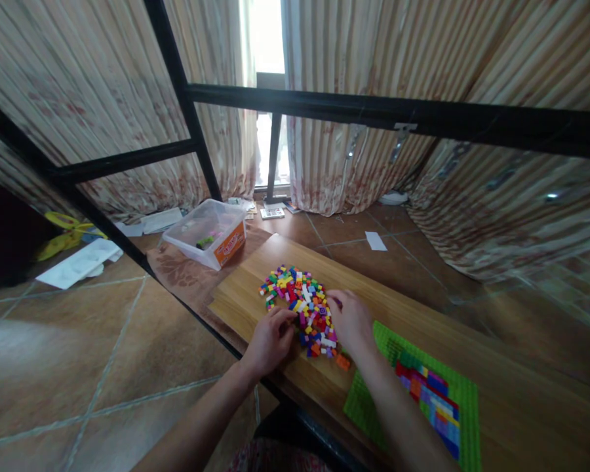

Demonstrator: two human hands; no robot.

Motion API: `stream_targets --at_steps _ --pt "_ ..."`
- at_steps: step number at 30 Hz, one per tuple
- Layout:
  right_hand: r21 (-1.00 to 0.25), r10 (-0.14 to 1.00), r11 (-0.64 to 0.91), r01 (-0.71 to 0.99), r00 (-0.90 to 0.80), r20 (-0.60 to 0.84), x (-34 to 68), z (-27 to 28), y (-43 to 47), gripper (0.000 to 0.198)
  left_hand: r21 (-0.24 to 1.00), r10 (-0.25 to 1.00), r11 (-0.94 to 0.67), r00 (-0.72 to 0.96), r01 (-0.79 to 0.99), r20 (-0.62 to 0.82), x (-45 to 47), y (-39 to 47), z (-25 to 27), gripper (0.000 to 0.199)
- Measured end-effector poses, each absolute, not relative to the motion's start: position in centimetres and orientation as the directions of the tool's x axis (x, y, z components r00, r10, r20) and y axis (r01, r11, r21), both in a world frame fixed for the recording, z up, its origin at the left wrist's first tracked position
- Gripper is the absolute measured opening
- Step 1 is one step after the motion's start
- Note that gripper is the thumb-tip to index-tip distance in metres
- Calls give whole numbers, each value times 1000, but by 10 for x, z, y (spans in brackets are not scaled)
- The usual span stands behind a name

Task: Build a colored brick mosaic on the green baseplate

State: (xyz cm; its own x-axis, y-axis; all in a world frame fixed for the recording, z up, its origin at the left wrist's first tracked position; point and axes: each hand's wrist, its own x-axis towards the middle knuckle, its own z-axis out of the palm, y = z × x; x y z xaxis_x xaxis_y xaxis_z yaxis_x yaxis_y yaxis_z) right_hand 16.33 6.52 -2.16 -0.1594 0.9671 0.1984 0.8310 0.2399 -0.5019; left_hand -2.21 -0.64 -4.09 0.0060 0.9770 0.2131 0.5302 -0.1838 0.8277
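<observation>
A heap of small, many-coloured toy building bricks (305, 288) lies on the wooden tabletop (255, 262). At the heap's near left edge is my left hand (271, 339), its fingers curled together; whatever is between the fingertips is hidden. My right hand (351, 320) is at the heap's right side, thumb and fingers closed around what looks like a dark purple building brick (338, 303). Under my right forearm lies a green studded baseplate (373, 400), partly covered by the arm. Rows of coloured bricks (432, 400) are fixed on it. An orange brick (343, 361) sits apart, near my right wrist.
Beyond the table's far left end, a clear plastic box (191, 226) with an orange label holds a few pieces. Black metal bars (295, 98) cross above and along the left. Curtains (344, 164) hang behind. Papers (375, 241) and a white tray (78, 262) lie on the tiled floor.
</observation>
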Motion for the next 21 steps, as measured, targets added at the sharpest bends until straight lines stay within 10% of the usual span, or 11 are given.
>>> stream_targets --at_steps 12,21 --pt "-564 969 243 789 -179 167 149 -28 98 21 917 987 -109 -68 383 146 -24 -5 -39 17" --pt "-779 934 347 522 -267 237 158 -2 17 18 976 997 75 24 -203 -72 2 -3 -19 32"
